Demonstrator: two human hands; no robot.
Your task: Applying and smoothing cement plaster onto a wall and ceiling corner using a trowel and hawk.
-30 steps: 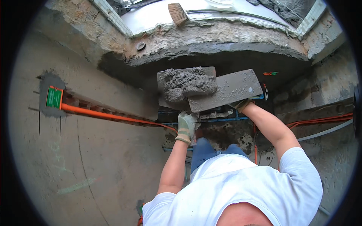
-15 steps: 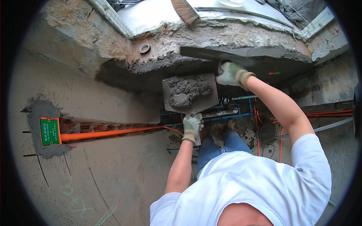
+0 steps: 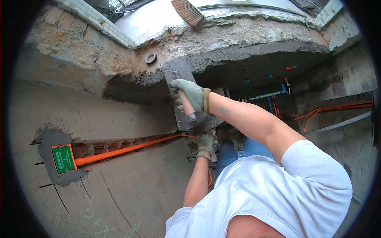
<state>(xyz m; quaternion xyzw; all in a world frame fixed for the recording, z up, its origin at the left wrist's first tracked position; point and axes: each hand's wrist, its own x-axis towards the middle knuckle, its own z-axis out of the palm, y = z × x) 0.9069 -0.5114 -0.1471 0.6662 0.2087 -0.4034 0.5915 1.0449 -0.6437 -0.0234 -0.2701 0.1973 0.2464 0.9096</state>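
Observation:
My right hand, in a pale green-and-white work glove, is closed round the wooden handle of a plastering trowel. The trowel's flat blade slants up and left, its far end overlapping the rough mortar edge of the ledge. Below it my left hand, gloved too, grips a mortar hawk from its near side. Grey mortar was visible on the hawk earlier; my right hand and the trowel now cover most of its top. Whether blade and hawk touch, I cannot tell.
A brush and a small ring lie on the ledge. On the left wall, an orange conduit runs to a green-and-orange box set in grey mortar. Blue pipes and orange conduits run on the right.
My right hand has moved left and down from along the ledge to over the hawk, and the trowel has turned from nearly level to steep. The whole view has shifted slightly.

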